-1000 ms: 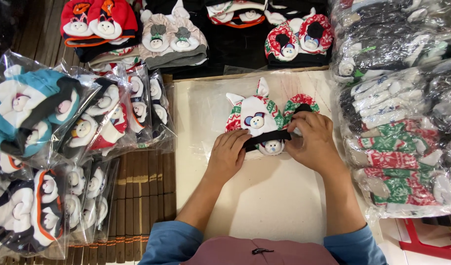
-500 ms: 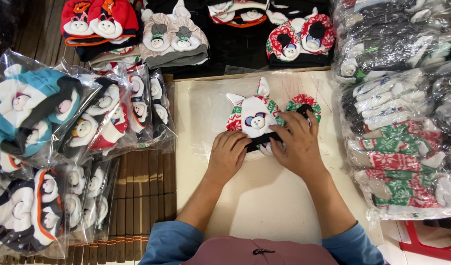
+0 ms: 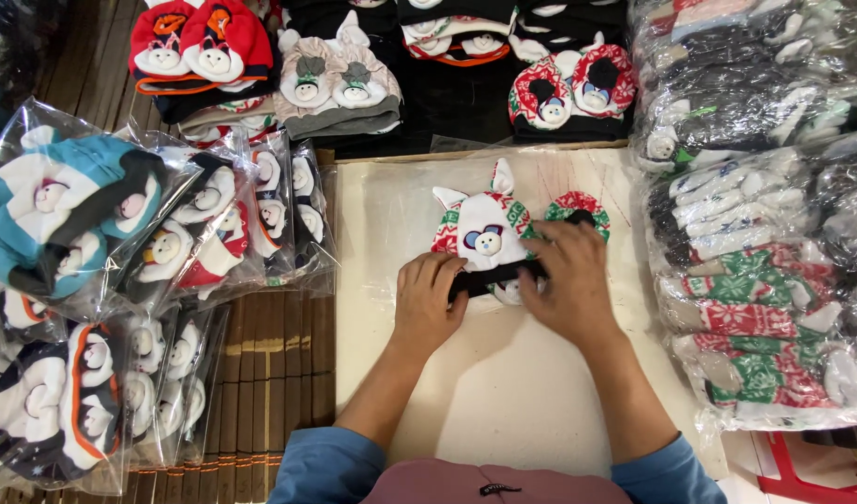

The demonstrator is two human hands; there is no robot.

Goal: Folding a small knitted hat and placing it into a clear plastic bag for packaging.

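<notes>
At the far left, a clear bag of blue and white knitted hats [image 3: 69,219] was seen lying on a slatted bamboo mat [image 3: 274,359], with more bagged hats [image 3: 228,229] fanned out beside it and further bags [image 3: 64,401] stacked below. Above these, a pair of red hats [image 3: 200,42] and a pair of beige eared hats [image 3: 335,84] were laid out unbagged.

In the middle, a pale board [image 3: 503,392] was set on the mat. On its upper part a white knitted hat with pointed ears and red-and-green patterning [image 3: 480,229] was laid flat, a small face sewn on its front. The left hand [image 3: 428,303] was placed at the hat's lower left edge, fingers curled onto a dark band [image 3: 494,275] running along the brim. The right hand [image 3: 568,285] was pressed over the hat's right side, fingers closed on the same band. A red-and-green ring-shaped piece [image 3: 578,205] was partly covered by the right hand; whether it was touched could not be told.

Above the board, a red patterned pair of hats [image 3: 573,89] was set out. At the right, bags of folded patterned knitwear [image 3: 755,289] were piled beside the board.
</notes>
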